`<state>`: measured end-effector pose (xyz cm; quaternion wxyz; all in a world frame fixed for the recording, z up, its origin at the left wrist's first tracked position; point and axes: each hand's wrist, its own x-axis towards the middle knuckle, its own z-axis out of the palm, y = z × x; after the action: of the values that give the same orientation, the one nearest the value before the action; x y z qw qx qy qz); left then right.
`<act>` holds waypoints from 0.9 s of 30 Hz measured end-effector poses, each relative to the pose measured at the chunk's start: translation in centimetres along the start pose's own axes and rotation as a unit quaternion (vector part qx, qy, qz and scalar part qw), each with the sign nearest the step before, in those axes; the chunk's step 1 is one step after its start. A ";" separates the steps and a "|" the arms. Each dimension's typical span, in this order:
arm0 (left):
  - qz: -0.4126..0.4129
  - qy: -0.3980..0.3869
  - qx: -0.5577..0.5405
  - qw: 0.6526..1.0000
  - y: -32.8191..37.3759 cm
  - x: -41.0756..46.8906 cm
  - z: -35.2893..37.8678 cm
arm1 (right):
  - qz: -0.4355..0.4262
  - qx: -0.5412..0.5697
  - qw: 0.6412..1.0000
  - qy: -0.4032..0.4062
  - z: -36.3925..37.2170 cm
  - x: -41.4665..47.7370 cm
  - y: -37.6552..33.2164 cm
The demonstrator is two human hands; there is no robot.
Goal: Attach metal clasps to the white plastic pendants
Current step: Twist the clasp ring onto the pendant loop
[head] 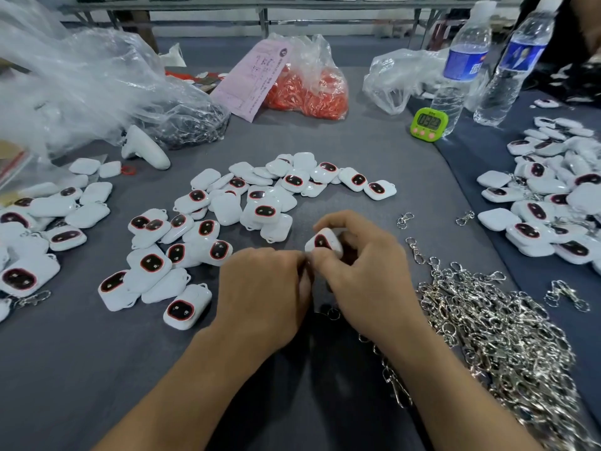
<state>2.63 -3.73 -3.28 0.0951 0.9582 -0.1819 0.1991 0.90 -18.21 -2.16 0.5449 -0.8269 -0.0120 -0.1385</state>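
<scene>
Dozens of white pendants lie loose in the middle heap (pixel 265 210) on the grey table (pixel 325 141). None of them shows a clasp that I can make out, so much of the work looks to be ahead of you. One pendant (pixel 323 243) is in hand now, held just in front of that heap: your right hand (pixel 367 265) has its fingers and thumb curled round it, with the dark face turned up toward you. Your left hand (pixel 266 288) sits close against it on the other side with its fingers bent, reaching to the pendant's lower corner beside your right thumb. The back of the hand hides those fingertips, so I cannot tell whether they pinch a clasp or only steady the piece. Judging by that, you are partway through fitting this one, and it is not yet done. The pile of metal clasps (pixel 487 336) on your right is large, and a stray clasp (pixel 405 220) lies beyond it, so supply should be no limit. The far-right pile (pixel 536 211) has bits of chain showing among its pendants, and the left pile (pixel 19 278) has a clasp lying at its near edge. I take those two groups to be finished stock, a fair share of the whole.
</scene>
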 end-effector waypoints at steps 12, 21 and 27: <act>-0.101 -0.075 -0.226 0.966 0.4 0.3 0.3 | 0.190 0.637 0.740 0.102 -8.0 2.5 2.3; 0.019 -0.180 -0.290 0.940 1.1 0.1 0.1 | 0.106 -0.210 0.955 0.180 -6.4 3.3 3.8; 0.008 -0.129 -0.296 0.946 1.1 -0.1 0.5 | 0.168 -0.414 0.894 0.034 -6.3 4.7 5.0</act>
<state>2.29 -4.85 -3.60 0.3486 0.9029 -0.2514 0.0119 4.97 -26.52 -3.21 0.1690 -0.9622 0.2035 -0.0655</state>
